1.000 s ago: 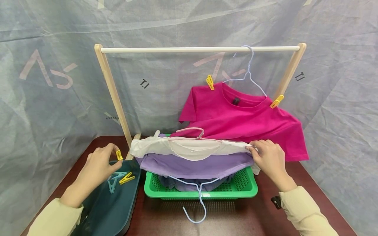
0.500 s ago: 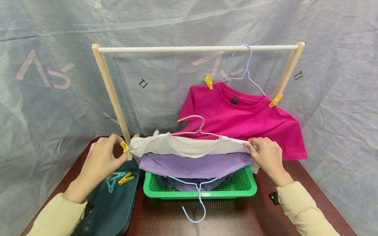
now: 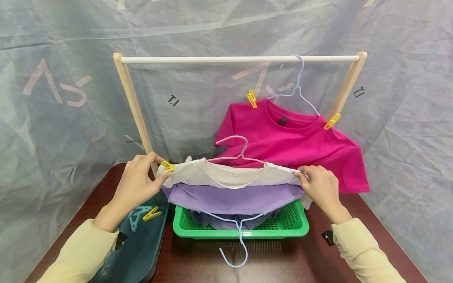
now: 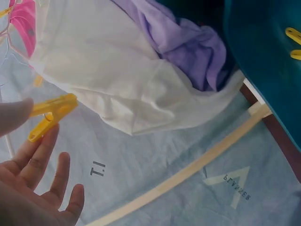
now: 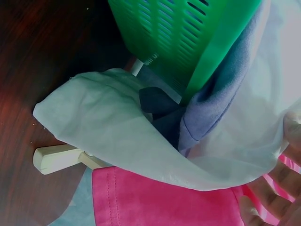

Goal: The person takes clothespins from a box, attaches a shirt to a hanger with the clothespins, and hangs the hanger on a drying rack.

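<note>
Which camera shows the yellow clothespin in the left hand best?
Left wrist view: the yellow clothespin appears large, pinched in the left hand. The head view shows it small, at the white shirt; the right wrist view doesn't show it.

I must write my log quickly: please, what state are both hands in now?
Left hand: pinching a yellow clothespin.
Right hand: holding the white shirt.

Head view looks forward and down from above; close-in wrist views both share the white shirt (image 4: 117, 70)
</note>
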Action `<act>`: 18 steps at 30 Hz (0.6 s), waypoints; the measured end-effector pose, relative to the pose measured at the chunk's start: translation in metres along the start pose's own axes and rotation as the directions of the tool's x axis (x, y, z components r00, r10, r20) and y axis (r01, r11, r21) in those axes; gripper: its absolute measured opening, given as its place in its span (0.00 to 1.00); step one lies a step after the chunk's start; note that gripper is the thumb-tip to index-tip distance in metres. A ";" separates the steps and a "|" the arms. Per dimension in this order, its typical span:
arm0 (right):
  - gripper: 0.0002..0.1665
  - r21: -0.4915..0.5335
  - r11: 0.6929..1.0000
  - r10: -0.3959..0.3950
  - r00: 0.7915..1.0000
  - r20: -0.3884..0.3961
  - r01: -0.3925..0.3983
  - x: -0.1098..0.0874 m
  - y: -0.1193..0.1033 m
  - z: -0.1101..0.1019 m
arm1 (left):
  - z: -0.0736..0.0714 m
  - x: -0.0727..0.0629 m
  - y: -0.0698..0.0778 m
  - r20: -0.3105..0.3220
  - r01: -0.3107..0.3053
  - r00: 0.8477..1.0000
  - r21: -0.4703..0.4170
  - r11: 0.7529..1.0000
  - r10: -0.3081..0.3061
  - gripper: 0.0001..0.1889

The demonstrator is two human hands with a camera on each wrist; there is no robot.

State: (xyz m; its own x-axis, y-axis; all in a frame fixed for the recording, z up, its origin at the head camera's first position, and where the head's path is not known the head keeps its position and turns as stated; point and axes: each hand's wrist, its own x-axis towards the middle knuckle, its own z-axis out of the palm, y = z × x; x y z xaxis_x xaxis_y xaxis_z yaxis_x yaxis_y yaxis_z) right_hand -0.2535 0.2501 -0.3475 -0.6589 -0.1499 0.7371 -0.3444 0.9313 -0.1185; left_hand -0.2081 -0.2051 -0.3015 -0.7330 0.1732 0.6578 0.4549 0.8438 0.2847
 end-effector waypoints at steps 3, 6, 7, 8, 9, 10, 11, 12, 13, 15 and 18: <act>0.04 0.005 1.000 0.006 1.000 0.006 -0.006 0.000 0.000 0.000 | 0.004 0.004 0.002 -0.018 -0.011 1.000 -0.036 0.999 0.010 0.14; 0.04 0.006 1.000 0.002 1.000 0.007 -0.002 -0.001 -0.001 0.000 | 0.007 0.007 0.003 -0.037 -0.020 0.999 -0.061 0.998 0.017 0.15; 0.04 0.005 1.000 0.001 1.000 0.007 -0.001 -0.001 -0.001 0.000 | 0.008 0.008 0.003 -0.041 -0.021 0.999 -0.068 0.997 0.019 0.15; 0.04 0.005 1.000 0.001 1.000 0.006 -0.001 -0.001 -0.001 0.000 | 0.009 0.009 0.003 -0.047 -0.024 0.999 -0.071 0.997 0.021 0.15; 0.04 0.003 1.000 0.000 1.000 0.006 0.000 -0.001 -0.001 0.000 | 0.010 0.009 0.004 -0.053 -0.028 0.998 -0.076 0.997 0.024 0.15; 0.04 0.002 1.000 0.000 1.000 0.005 0.000 0.000 -0.001 0.000 | 0.011 0.010 0.004 -0.058 -0.031 0.998 -0.079 0.996 0.027 0.15; 0.04 0.002 1.000 0.000 1.000 0.005 0.000 0.000 -0.001 0.000 | 0.012 0.011 0.005 -0.062 -0.036 0.998 -0.081 0.996 0.031 0.15; 0.04 0.000 1.000 0.000 1.000 0.005 0.000 0.000 -0.001 0.000 | 0.013 0.012 0.005 -0.066 -0.040 0.997 -0.086 0.995 0.035 0.15; 0.04 0.000 1.000 0.000 1.000 0.006 0.000 0.000 -0.001 0.000 | 0.014 0.013 0.006 -0.070 -0.045 0.997 -0.091 0.995 0.038 0.15; 0.04 0.000 1.000 0.000 1.000 0.007 0.000 0.000 -0.001 0.000 | 0.016 0.014 0.007 -0.079 -0.054 0.996 -0.101 0.993 0.046 0.14; 0.05 -0.003 1.000 0.002 1.000 0.012 -0.002 -0.001 -0.001 0.000 | 0.019 0.016 0.010 -0.090 -0.064 0.994 -0.112 0.992 0.054 0.13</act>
State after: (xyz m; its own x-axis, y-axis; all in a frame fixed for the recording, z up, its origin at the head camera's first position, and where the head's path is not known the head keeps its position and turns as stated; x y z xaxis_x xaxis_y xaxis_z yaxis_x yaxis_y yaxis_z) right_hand -0.2527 0.2492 -0.3478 -0.6674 -0.1521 0.7290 -0.3415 0.9325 -0.1180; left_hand -0.2251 -0.1842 -0.3011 -0.6585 0.1720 0.7326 0.5549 0.7686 0.3183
